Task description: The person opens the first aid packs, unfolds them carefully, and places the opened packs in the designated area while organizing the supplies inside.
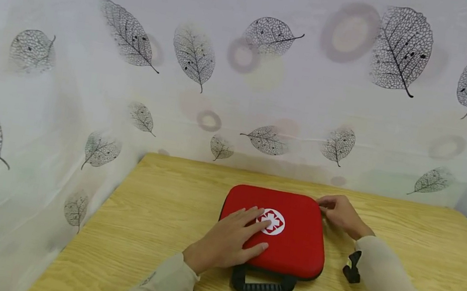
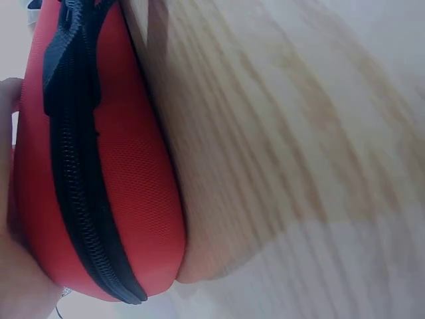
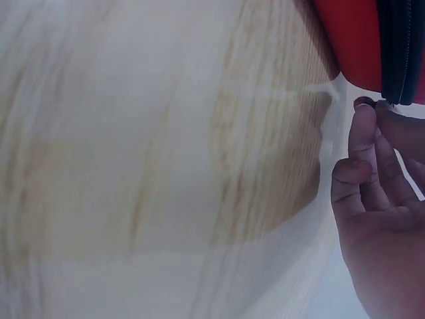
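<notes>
While the left hand (image 1: 226, 240) lies flat with its fingers extended and slightly spread, gripping nothing, its fingertips touch the lid of the red case (image 1: 291, 244) and reach the white emblem (image 1: 279, 220). The case rests on the wooden table (image 1: 149, 223), its black handle (image 1: 262, 289) toward the person. At the far right corner, the right hand (image 1: 341, 215) pinches the zipper (image 3: 406, 53) between thumb and curled fingers, the pull itself hidden.

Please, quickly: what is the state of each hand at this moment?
Left hand: open, resting on the red first-aid case.
Right hand: closed, pinching at the end of the zipper, apparently on its hidden pull.
</notes>
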The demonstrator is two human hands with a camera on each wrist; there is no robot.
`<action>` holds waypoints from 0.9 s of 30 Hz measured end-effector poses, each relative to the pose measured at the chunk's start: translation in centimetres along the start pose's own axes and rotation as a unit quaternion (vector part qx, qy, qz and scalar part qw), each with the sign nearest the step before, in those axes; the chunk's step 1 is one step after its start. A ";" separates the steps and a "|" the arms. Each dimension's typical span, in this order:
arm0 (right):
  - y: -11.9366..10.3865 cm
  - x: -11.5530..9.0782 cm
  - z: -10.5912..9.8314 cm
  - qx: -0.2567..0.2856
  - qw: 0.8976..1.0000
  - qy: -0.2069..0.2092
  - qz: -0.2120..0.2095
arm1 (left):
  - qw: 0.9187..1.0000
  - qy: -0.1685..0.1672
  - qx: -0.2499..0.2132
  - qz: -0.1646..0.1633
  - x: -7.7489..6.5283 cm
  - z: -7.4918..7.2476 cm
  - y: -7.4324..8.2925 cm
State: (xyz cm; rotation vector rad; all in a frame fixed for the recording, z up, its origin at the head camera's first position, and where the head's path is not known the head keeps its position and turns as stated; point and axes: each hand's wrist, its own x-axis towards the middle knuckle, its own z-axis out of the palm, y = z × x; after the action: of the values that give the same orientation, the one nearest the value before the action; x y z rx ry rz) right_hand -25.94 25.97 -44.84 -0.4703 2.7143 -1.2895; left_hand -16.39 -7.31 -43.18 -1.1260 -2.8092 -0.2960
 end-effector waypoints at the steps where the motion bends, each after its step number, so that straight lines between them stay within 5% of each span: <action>1: 0.0 0.0 0.0 0.003 1.000 0.000 0.000 | 1.000 -0.001 0.001 -0.001 0.0 0.0 0.0; 27: 0.6 -0.2 -0.1 -0.076 0.995 0.042 -0.044 | 0.999 0.034 0.031 -0.004 0.1 0.9 0.0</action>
State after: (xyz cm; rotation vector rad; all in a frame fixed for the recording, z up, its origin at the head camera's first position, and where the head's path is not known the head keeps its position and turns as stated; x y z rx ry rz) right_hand -25.92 26.47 -45.25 -0.5698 2.9072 -1.1510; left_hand -16.53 -7.05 -43.99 -1.0709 -2.7441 -0.2426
